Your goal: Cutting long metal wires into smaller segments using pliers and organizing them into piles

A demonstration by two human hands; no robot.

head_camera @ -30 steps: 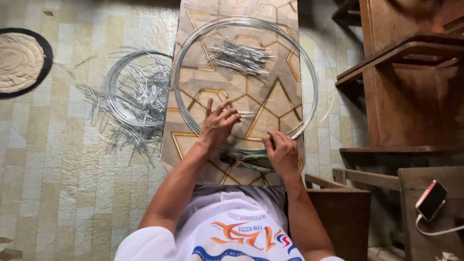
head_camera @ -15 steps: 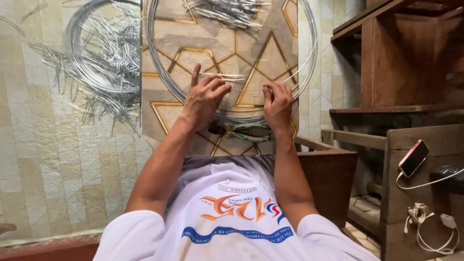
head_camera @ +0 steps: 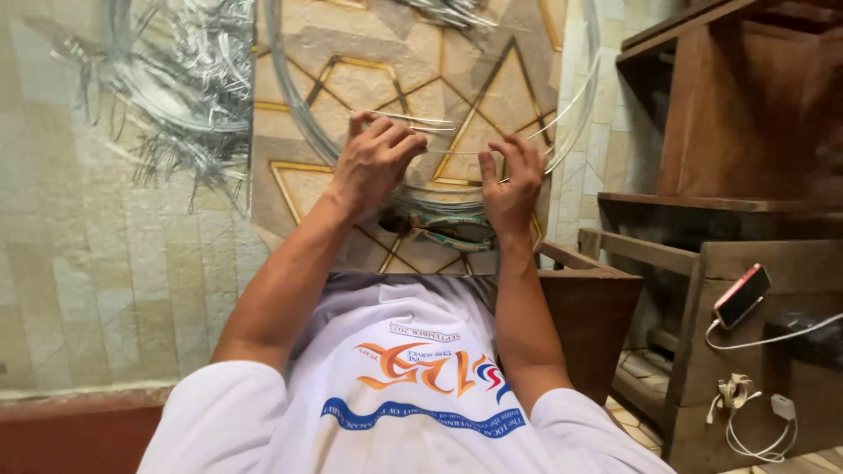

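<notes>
Both my hands at the wire ring on the patterned board

My left hand pinches a thin wire piece at its 1 o'clock; my right hand has curled fingers touching the wire ring — whether it pinches I cannot tell. Pliers lie at 6 o'clock beneath both, coiled wire at 10 o'clock

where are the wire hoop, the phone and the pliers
wire hoop [head_camera: 294, 132], head view, left arc of the ring
phone [head_camera: 742, 296], head view, middle of its red case
pliers [head_camera: 457, 233], head view, on the green handles
</notes>
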